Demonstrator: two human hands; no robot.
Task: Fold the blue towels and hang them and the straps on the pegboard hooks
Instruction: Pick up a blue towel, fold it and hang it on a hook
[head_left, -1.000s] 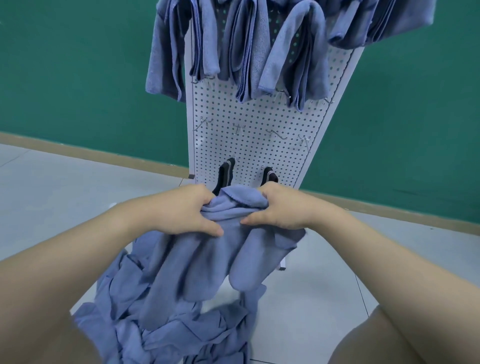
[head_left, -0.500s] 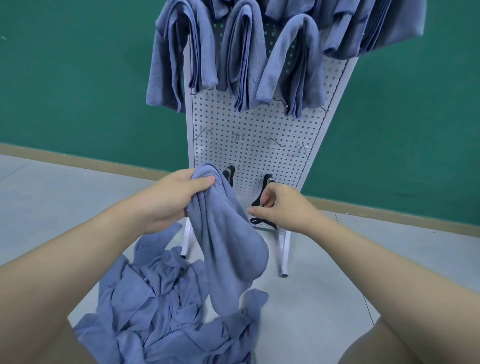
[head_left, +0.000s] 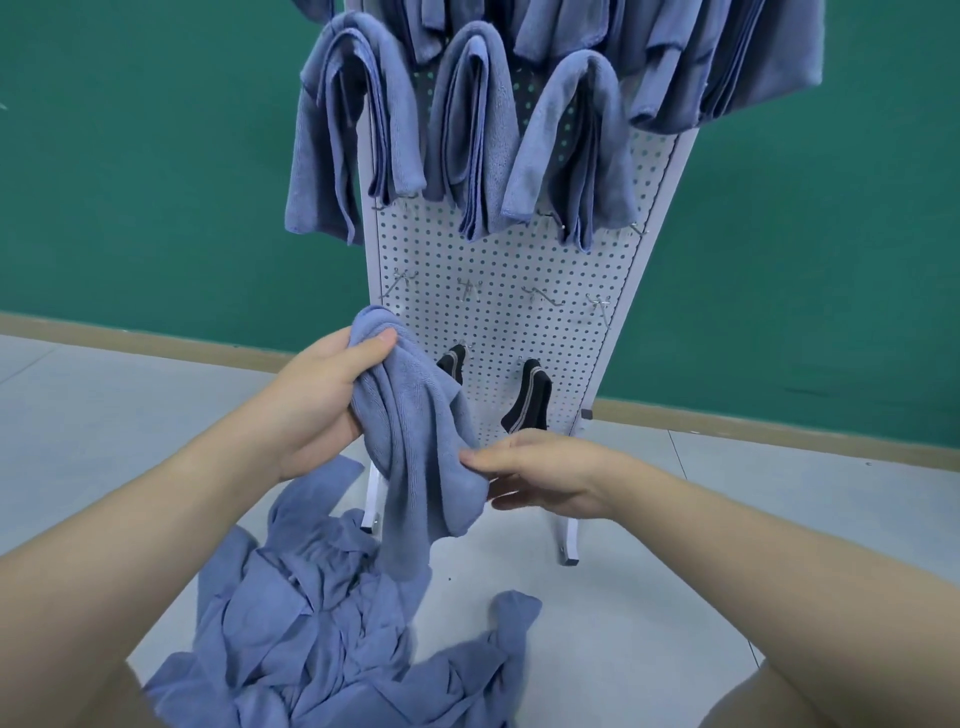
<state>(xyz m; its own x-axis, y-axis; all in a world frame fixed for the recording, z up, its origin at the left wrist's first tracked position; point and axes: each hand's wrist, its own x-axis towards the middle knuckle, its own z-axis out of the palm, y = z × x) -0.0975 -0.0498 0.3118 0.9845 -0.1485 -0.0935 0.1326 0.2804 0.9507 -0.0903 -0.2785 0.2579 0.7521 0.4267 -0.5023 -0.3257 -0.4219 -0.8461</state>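
Left hand (head_left: 317, 395) clenched round the bunched top of a soft blue towel (head_left: 415, 441), thumb on its upper fold. Right hand (head_left: 540, 475) at its right edge, thumb on the cloth, fingers straight behind it. Towel drooping in long ribbed folds, lower end just over a crumpled towel pile (head_left: 332, 623) on the pale floor (head_left: 675, 597). Behind: white perforated pegboard (head_left: 519, 322), wire hooks (head_left: 543, 296), two black straps (head_left: 530, 397), folded towels draped up top (head_left: 478, 130).
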